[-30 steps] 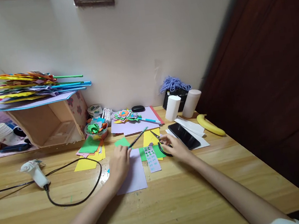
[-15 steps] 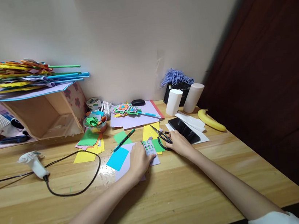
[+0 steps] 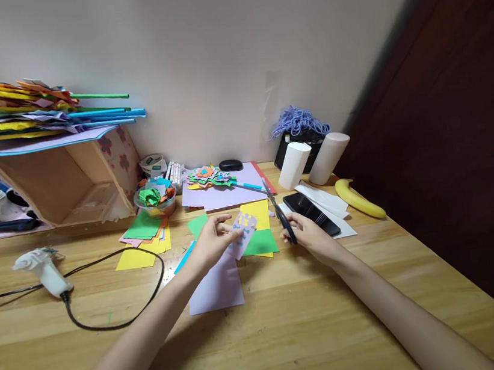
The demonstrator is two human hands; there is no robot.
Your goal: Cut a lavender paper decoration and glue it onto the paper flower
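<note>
Pinching a lilac patterned paper card (image 3: 246,232), likely light, flimsy and best held by its edge, above the table (image 3: 267,340), the left hand (image 3: 213,243) has a closed grip, the right hand (image 3: 312,237) grasping black-handled metal scissors (image 3: 285,222).

Yellow banana (image 3: 359,201) right of the black phone (image 3: 312,216), corded white glue gun (image 3: 42,271) far left.

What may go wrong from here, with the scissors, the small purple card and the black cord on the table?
1. The right hand holds scissors, so the left hand could be nicked if the two come together carelessly.
2. The left hand grips the purple card close to its small cut-outs; the paper between them might tear.
3. The black cord loops near the left forearm, which could snag it.
</note>
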